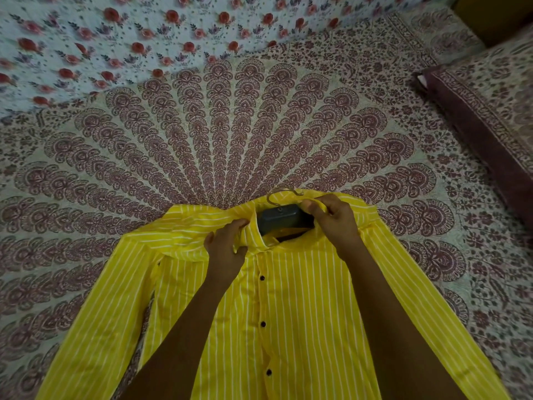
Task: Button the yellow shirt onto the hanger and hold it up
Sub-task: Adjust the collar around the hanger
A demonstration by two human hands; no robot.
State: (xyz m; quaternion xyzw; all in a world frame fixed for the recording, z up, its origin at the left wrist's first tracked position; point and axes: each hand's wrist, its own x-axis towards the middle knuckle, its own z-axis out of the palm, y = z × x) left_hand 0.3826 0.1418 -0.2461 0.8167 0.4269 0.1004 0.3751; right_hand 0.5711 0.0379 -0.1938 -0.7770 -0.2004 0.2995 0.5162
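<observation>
maroon-printed bedsheet (230,140) covers the bed. yellow striped shirt (311,327) lies flat on it, front up, near centre, sleeves spread left and right. three black buttons (262,278) show down the placket. left hand (227,249) curled, gripping collar fabric on the left side. right hand (334,223) pinches the collar edge on the right. dark hanger (281,223) sits inside the neck opening, its metal hook (284,194) poking out just beyond. far: floral sheet (144,39); pillow (490,111) far right.
</observation>
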